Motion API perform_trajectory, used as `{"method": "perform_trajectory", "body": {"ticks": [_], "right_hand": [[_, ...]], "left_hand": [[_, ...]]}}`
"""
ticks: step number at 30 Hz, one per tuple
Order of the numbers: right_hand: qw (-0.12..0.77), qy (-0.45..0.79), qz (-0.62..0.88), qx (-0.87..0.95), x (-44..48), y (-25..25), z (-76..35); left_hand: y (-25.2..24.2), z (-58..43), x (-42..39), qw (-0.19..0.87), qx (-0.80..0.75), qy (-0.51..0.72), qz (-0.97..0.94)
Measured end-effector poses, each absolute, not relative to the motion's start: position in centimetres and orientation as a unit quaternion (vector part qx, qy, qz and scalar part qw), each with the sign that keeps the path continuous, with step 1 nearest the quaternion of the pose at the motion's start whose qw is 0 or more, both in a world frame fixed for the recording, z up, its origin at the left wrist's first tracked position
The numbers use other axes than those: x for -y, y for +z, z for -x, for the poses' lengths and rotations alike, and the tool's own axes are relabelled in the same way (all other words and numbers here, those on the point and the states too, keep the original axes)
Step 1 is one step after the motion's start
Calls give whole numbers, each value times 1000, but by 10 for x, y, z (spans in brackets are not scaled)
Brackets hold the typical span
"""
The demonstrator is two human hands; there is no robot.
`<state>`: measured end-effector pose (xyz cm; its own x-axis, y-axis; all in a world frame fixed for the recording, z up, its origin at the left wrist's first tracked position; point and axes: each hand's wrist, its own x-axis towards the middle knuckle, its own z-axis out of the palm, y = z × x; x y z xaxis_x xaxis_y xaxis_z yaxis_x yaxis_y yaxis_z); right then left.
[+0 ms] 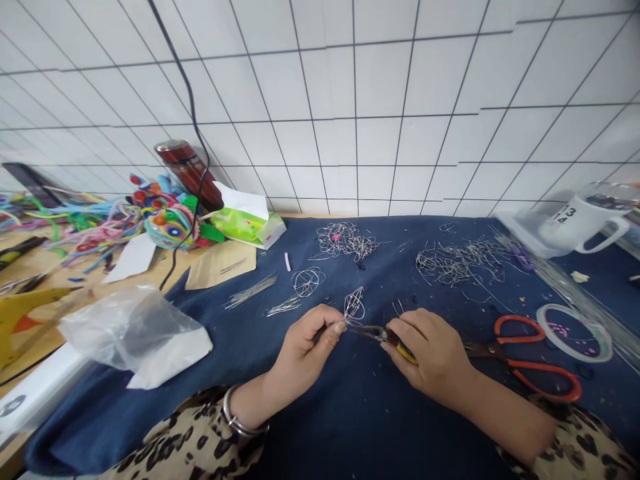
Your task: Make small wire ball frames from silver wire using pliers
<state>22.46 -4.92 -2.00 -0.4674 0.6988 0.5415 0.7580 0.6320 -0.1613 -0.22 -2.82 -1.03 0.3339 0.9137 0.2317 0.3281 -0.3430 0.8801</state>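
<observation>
My left hand [311, 343] pinches the lower end of a small wire ornament [355, 303], a looped silver frame with a few pink beads. In my right hand [427, 353] is a pair of pliers [373, 331] with yellow handles, mostly covered by my fingers. The jaws of the pliers point left and reach the wire close to my left fingertips; whether they grip it I cannot tell. Just beyond the left hand lie a round wire coil [308, 282] and short cut wires [284, 306]. Red-handled scissors [520, 337] rest beside my right wrist.
Tangled wire pieces [345, 241] and a larger wire heap [457, 261] lie on the blue cloth [320, 427]. A clear ring dish [574, 333] holds pink beads. At right stands a white mug [583, 223]; at left are a plastic bag [135, 327], a tissue pack [245, 220] and a red flask [187, 170].
</observation>
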Motion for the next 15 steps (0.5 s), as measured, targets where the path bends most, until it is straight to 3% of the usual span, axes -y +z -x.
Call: {"method": "perform_trajectory", "body": {"ticks": [15], "right_hand": [[254,-67,446,856,49,-24,-223]], "left_hand": [[-12,1,29,401,-444,403,-692]]}}
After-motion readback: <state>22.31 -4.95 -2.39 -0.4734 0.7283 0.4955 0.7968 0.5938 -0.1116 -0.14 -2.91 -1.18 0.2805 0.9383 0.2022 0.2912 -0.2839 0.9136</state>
